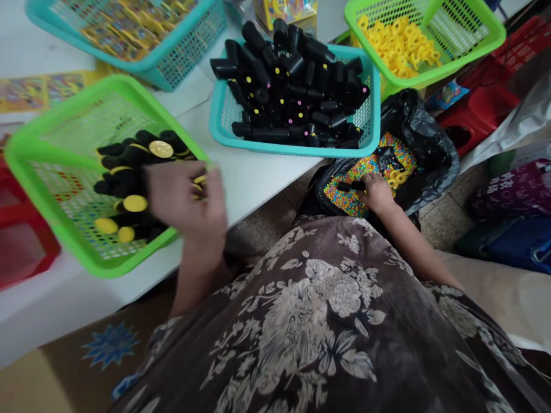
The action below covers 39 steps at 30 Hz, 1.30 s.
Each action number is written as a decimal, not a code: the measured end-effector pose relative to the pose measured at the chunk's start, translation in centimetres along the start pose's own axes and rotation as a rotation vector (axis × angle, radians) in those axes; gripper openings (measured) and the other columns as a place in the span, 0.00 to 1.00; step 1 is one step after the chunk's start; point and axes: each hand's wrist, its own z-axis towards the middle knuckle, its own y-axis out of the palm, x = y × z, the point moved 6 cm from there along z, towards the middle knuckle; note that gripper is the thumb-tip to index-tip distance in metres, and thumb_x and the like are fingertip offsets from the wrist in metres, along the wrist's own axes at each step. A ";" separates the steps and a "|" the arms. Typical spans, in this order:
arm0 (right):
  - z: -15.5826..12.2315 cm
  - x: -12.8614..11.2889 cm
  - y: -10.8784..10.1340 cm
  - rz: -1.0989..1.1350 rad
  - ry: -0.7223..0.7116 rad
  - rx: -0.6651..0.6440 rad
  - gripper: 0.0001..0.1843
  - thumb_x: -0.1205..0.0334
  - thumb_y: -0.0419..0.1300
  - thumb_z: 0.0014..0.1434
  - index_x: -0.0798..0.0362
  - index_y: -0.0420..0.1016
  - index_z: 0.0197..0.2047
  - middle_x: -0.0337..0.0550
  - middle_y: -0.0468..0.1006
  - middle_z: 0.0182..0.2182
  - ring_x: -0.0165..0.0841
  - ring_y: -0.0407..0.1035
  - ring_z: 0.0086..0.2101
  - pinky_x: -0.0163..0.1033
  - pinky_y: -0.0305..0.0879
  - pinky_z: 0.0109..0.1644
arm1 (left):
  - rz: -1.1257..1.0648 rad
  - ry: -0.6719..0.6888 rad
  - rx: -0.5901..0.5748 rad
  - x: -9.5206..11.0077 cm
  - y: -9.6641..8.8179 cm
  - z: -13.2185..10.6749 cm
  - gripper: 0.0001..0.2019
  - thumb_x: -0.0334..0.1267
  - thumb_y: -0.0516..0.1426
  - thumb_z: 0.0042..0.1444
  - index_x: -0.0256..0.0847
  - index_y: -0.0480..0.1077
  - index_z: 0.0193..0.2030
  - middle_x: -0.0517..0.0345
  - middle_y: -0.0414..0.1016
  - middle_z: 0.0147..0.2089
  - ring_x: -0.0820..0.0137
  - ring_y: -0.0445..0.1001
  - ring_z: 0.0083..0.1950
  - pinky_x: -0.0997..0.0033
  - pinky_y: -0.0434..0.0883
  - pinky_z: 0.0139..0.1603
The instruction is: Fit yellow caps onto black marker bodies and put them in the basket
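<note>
My left hand (185, 198) is blurred by motion above a green plastic basket (55, 115), which holds black tubes with yellow discs (129, 166). Its fingers are curled, and yellow shows at the fingertips, but what they hold is unclear. Over a black plastic bag (424, 137) lined with multicoloured beads (365, 172), my right hand (376, 192) grips a black tube (350, 186) low among the beads. A teal basket (293, 150) piled with black tubes (293, 86) stands beyond both hands.
A white table edge (258, 178) runs in front of the baskets. A green basket of yellow rings (400, 49) and a teal basket of printed cards (120, 34) stand further back. A red stool (477, 117) sits right, above a tiled floor (437, 212).
</note>
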 end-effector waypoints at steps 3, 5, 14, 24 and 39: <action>-0.5 0.3 0.2 0.082 -0.025 0.022 0.19 0.59 0.62 0.64 0.60 0.80 0.54 0.64 0.79 0.49 0.53 0.71 0.51 0.51 0.69 0.55 | -0.257 0.210 -0.478 5.3 7.8 -4.8 0.04 0.39 0.61 0.64 0.43 0.77 0.39 0.57 0.78 0.34 0.69 0.71 0.34 0.66 0.70 0.41; -0.9 0.5 0.3 0.171 -0.033 0.065 0.18 0.55 0.63 0.64 0.58 0.81 0.52 0.62 0.80 0.48 0.52 0.72 0.50 0.51 0.70 0.55 | -0.341 0.217 -0.874 7.2 13.9 -8.6 0.06 0.38 0.59 0.66 0.44 0.78 0.39 0.56 0.78 0.35 0.68 0.74 0.37 0.67 0.71 0.43; -3.5 1.6 1.8 0.409 0.162 0.147 0.18 0.53 0.68 0.54 0.54 0.78 0.45 0.49 0.81 0.37 0.44 0.73 0.36 0.45 0.71 0.42 | 0.010 0.192 -1.375 7.7 26.5 -15.5 0.15 0.32 0.57 0.65 0.38 0.76 0.57 0.41 0.79 0.56 0.54 0.81 0.56 0.58 0.75 0.57; -1.4 -3.2 2.0 -0.081 0.058 -0.249 0.20 0.72 0.62 0.59 0.66 0.81 0.54 0.76 0.80 0.49 0.57 0.79 0.48 0.52 0.75 0.49 | 0.035 0.143 -1.293 6.3 26.9 -15.0 0.27 0.23 0.49 0.64 0.33 0.70 0.68 0.33 0.75 0.64 0.53 0.81 0.58 0.57 0.75 0.60; -1.9 -1.4 2.4 0.256 0.157 0.000 0.20 0.53 0.66 0.62 0.56 0.80 0.53 0.58 0.82 0.48 0.48 0.78 0.46 0.46 0.72 0.48 | -0.332 -0.105 -1.072 5.3 25.9 -14.4 0.14 0.22 0.56 0.53 0.41 0.73 0.43 0.52 0.81 0.46 0.64 0.80 0.46 0.66 0.75 0.53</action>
